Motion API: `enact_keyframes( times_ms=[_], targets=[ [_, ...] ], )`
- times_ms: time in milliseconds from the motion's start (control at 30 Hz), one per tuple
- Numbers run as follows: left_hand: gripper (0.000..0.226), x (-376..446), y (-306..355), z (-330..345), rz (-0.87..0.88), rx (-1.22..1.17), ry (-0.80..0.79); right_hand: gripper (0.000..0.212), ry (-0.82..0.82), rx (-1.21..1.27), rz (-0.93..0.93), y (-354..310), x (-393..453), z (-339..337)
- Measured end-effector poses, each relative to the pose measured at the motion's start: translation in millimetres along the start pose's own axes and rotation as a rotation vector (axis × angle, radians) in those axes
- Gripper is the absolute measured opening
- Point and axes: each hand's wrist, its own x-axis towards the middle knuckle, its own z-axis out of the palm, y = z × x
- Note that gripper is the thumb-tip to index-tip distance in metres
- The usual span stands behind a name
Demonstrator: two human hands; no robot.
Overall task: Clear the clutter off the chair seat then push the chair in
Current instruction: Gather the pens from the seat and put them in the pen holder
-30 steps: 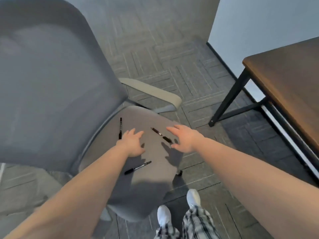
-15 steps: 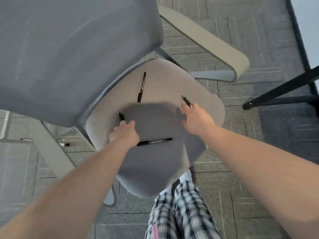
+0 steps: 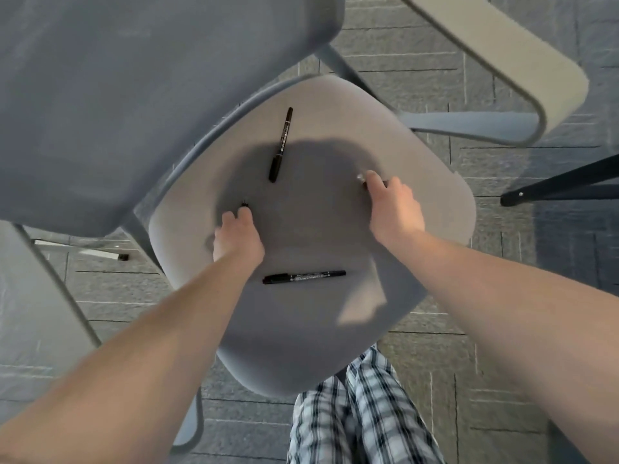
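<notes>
A grey office chair seat (image 3: 418,155) fills the middle of the head view, under its tall mesh backrest (image 3: 134,95). One black marker (image 3: 280,144) lies near the back of the seat. Another black marker (image 3: 304,277) lies crosswise near the front, between my forearms. My left hand (image 3: 238,236) is closed around a third black pen whose tip (image 3: 244,204) pokes out past the fingers. My right hand (image 3: 395,209) is closed on a fourth pen, of which only a pale end (image 3: 361,177) shows.
The chair's pale armrest (image 3: 502,58) juts out at the upper right. A black table leg (image 3: 562,185) crosses the right edge. A chair base leg (image 3: 80,251) lies on the carpet at the left. My plaid trousers (image 3: 361,416) stand against the seat's front edge.
My head has moved closer over the seat. Both hands have closed on the pens they were reaching for; the other two markers have not moved.
</notes>
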Motion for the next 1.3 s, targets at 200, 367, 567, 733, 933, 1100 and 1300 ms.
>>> enact_keyframes(
  times_ms=[200, 367, 567, 733, 933, 1100, 1300],
  targets=[
    [0.027, 9, 17, -19, 0.080, -0.206, 0.111, 0.024, -0.129, 0.046, -0.207, -26, -10, -3],
    [0.027, 32, 34, -44, 0.281, -0.212, 0.202, 0.027, -0.275, 0.076, -0.323, -49, -17, 3],
    [0.042, 59, 61, -54, 0.305, -0.165, 0.163, 0.050, -0.399, -0.087, -0.496, -67, -21, 15],
    [0.057, 70, 73, -46, 0.296, -0.154, 0.095, 0.048, -0.443, -0.197, -0.597, -71, -23, 33],
    [0.075, 71, 78, -47, 0.259, -0.158, 0.122, 0.027, -0.436, -0.213, -0.589, -68, -20, 39],
    [0.051, 64, 71, -43, 0.228, -0.126, 0.078, 0.032, -0.398, -0.205, -0.535, -64, -21, 41],
    [0.023, 48, 60, -39, 0.248, -0.125, 0.046, 0.029, -0.283, -0.189, -0.381, -45, -27, 34]
  ],
)
